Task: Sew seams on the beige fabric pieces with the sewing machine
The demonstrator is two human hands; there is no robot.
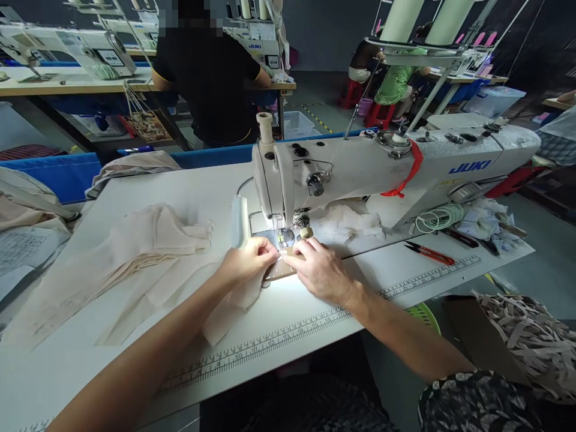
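A white sewing machine point(351, 171) stands over the table, its needle area lit from above. Just left of the presser foot, my left hand point(252, 258) pinches the edge of a pale beige fabric piece point(231, 312), which hangs down toward the table's front. My right hand point(321, 270) lies at the right of the needle, fingers curled and thumb side pressed at the same cloth edge; the fingertips partly hide what is under them. To the left lies a stack of beige fabric pieces point(139, 240), with a loose layer beside it.
Orange-handled snips point(429, 253) and a coil of pale green cord point(438, 217) lie right of the machine. A printed ruler point(279, 339) runs along the table's front edge. A box of fabric strips point(531, 336) stands at lower right. A co-worker point(211, 78) sits ahead.
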